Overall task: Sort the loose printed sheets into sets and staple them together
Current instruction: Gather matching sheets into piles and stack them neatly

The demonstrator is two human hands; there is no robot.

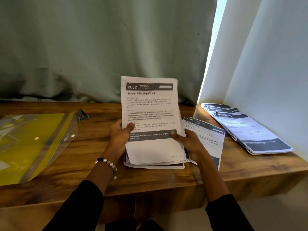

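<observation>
Both hands grip an upright stack of sheets (150, 114), left hand (119, 135) and right hand (189, 142) at its sides; what is probably the stapler (82, 114) (blurred) lies far left, nearer the left hand.

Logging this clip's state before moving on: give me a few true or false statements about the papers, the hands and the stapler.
1. Both hands, left hand and right hand, hold the stack of sheets. True.
2. The top sheet is headed "Living Room". False: it reads 2652, Bedroom, Screen Cleaning Check.
3. The stapler is in the right hand. False: it lies on the table beside the yellow folder.
4. A fanned pile of sheets lies at the table's right end. True.
</observation>
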